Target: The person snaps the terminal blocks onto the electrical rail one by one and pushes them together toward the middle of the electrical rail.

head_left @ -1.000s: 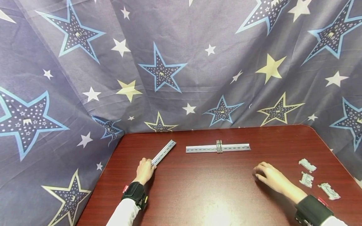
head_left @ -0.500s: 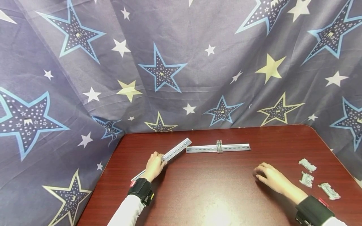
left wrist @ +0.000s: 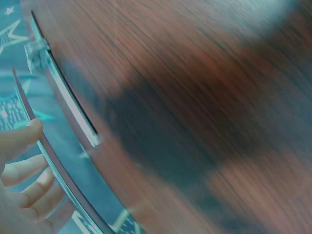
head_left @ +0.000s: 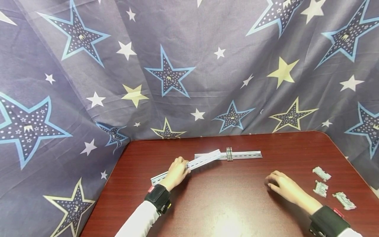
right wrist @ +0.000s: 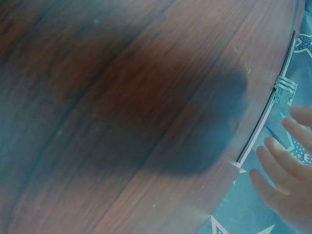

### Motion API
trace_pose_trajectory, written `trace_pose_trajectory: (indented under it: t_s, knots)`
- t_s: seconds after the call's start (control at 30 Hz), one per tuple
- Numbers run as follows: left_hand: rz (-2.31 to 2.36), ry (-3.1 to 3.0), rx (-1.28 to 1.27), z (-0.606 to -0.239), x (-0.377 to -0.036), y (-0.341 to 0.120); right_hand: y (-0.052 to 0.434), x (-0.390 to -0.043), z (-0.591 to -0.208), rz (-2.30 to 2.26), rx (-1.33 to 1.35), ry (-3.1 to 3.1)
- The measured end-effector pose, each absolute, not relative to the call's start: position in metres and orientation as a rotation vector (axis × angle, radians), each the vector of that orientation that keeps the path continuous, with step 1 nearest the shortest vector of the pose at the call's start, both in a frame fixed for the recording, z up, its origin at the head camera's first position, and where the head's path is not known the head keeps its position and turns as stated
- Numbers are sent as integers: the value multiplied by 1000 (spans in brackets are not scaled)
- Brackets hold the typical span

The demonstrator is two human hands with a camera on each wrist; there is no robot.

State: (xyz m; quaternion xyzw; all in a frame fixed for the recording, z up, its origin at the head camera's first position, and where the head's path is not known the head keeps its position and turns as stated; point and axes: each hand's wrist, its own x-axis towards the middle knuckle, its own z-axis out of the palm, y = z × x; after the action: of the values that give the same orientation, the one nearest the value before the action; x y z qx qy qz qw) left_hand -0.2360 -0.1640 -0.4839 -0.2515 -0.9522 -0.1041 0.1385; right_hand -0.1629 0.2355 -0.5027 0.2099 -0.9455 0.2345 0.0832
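Note:
My left hand (head_left: 176, 173) grips a slotted metal DIN rail (head_left: 205, 159) around its middle, thumb on one side and fingers on the other. The rail slants up to the right, its far end overlapping a second DIN rail (head_left: 248, 154) in the head view. That second rail lies flat near the back of the table, with several narrow terminal blocks (head_left: 229, 154) clipped side by side near its centre. In the left wrist view, the held rail (left wrist: 68, 185) shows edge-on, apart from the table. Holding nothing, my right hand (head_left: 282, 186) has its fingers loosely bent over the table's right half.
Three loose pale terminal blocks (head_left: 321, 188) lie spread on the right side of the reddish-brown table (head_left: 225, 197). A grey curtain (head_left: 204, 72) with stars hangs along the back edge and both sides.
My left hand has carried the DIN rail rightward from the left side of the table, turning it from steep to flatter, up to the second rail. My right hand has stayed in place.

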Motion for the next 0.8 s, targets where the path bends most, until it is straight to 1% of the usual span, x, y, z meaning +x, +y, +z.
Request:
trace_pose_trajectory:
  t_s: [0.3, 0.8]
  knots:
    - [-209, -2695, -920, -483, -233, -134, 236, -163, -503, 702, 623, -2816]
    - [-67, -2767, -1033, -491, -222, -100, 238, -162, -503, 709, 623, -2842]
